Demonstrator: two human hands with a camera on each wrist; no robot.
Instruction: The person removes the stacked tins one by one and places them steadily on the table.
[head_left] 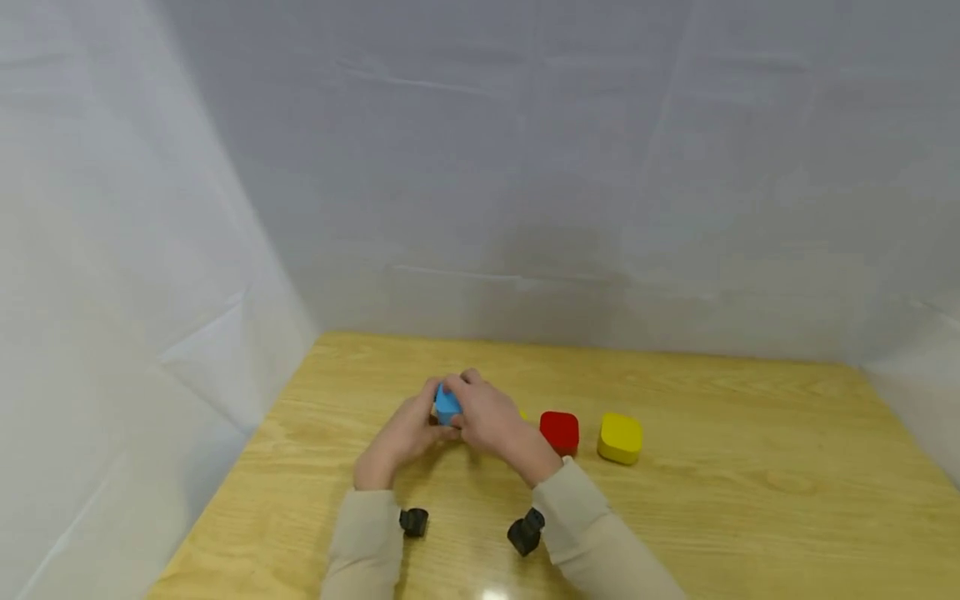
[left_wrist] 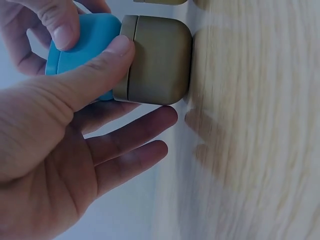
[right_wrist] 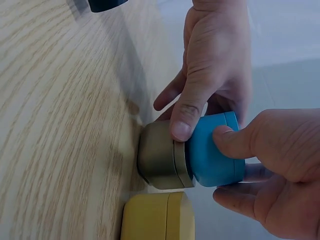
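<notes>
Both hands meet over the same spot on the table [head_left: 750, 517]. The right hand [right_wrist: 280, 165] pinches a blue block [right_wrist: 215, 150] between thumb and fingers, pressing it onto an olive block [right_wrist: 160, 155] that sits on the wood. The left hand [left_wrist: 55, 145] steadies the join, thumb lying across the seam, its other fingers spread loosely below. The blue block looks seated on the olive one but not yet released, so that stacking step seems nearly finished. Just beside the olive block lies a yellow piece [right_wrist: 155, 217]. Further off from it sit a red block [head_left: 559, 432] and a yellow block [head_left: 620, 438], both untouched.
</notes>
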